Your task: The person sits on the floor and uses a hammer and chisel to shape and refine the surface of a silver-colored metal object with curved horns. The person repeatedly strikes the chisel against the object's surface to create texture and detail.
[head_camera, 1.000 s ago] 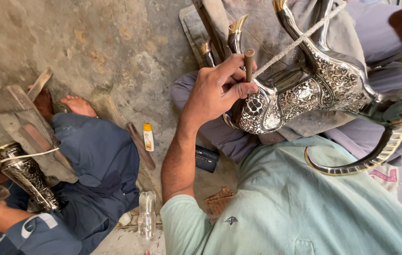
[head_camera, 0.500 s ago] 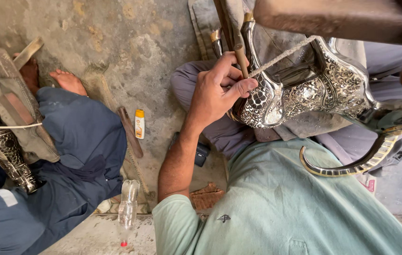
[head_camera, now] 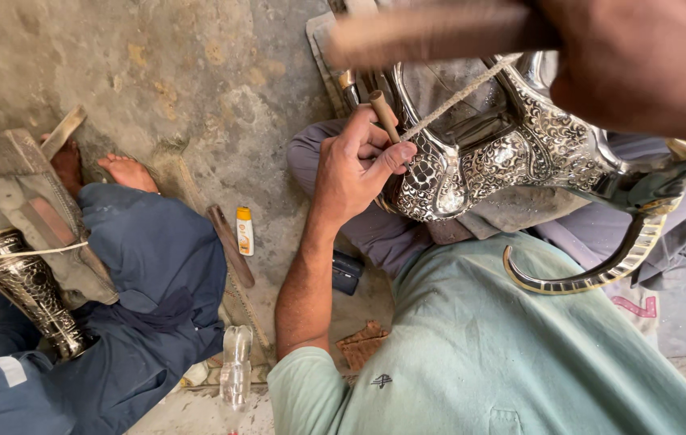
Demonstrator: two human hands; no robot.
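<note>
The work in hand looks like chasing a pattern into an ornate silver-coloured metal jug [head_camera: 512,149], which lies tilted across the person's lap, above the pale green shirt [head_camera: 480,354]. A pale cord [head_camera: 457,95] crosses its open mouth, and a curved, dark horn-shaped handle with a brass edge [head_camera: 601,272] sweeps down from its right side.

The left hand [head_camera: 357,167] is closed in a pinch. Thumb and fingers grip a short brown metal punch [head_camera: 382,113], held tilted, with its lower end hidden behind the fingers and seemingly set on the scaled relief of the jug's shoulder. The right hand [head_camera: 641,64] is raised close to the camera and badly blurred. It seems wrapped around a long brown wooden bar [head_camera: 431,34] (probably a mallet or its handle), though the individual fingers cannot be made out.

By my reading, this is the moment between blows. A strike would call for the punch to be held firmly on its mark, and for the bar to land squarely on its top end without hitting the left thumb.

To the left, a co-worker in dark blue clothes [head_camera: 150,274] sits on the rough concrete floor [head_camera: 158,56] with a second engraved metal vessel [head_camera: 33,298]. A small yellow bottle [head_camera: 244,229] and a clear plastic bottle [head_camera: 236,366] lie between the two people.
</note>
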